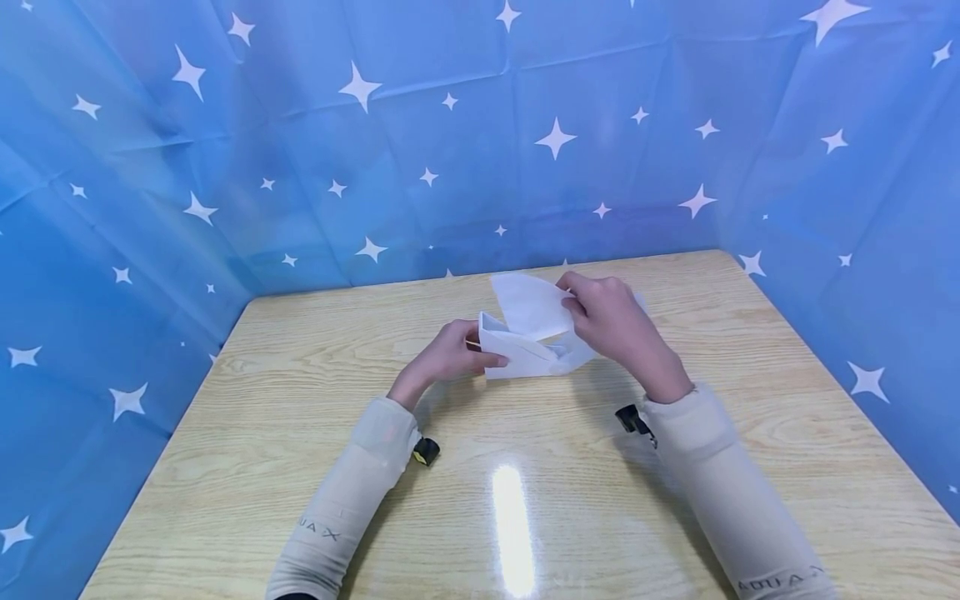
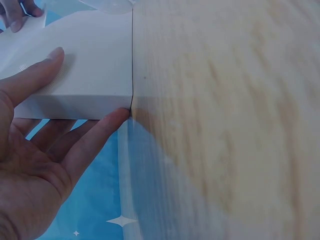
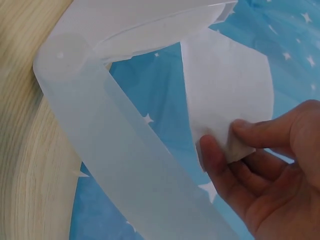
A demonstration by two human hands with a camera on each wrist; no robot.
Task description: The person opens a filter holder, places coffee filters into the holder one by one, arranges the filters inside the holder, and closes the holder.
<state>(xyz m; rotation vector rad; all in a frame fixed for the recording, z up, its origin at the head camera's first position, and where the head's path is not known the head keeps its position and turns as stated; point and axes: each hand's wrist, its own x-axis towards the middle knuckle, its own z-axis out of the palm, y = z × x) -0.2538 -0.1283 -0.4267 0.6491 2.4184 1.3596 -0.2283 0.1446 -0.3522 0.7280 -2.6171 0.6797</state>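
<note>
At the far middle of the table, my left hand (image 1: 453,352) grips the left end of a slim white case (image 1: 517,354). Its thumb (image 2: 45,72) lies on the broad face, and the other fingers are along the narrow edge. A translucent cover (image 3: 125,135) is swung out from the case, joined at a rounded corner. My right hand (image 1: 611,317) pinches a white, sheet-like piece (image 1: 528,304) between thumb and fingers. That piece stands up behind the case's opening, its lower end overlapping the slot in the head view. The case's inside is mostly hidden.
The light wood-grain table (image 1: 300,400) stretches around both arms. Behind it hangs a blue curtain (image 1: 450,125) with white stars, also along both sides. Small black clips (image 1: 426,451) sit at each wrist. A bright light reflection shows near the table's front.
</note>
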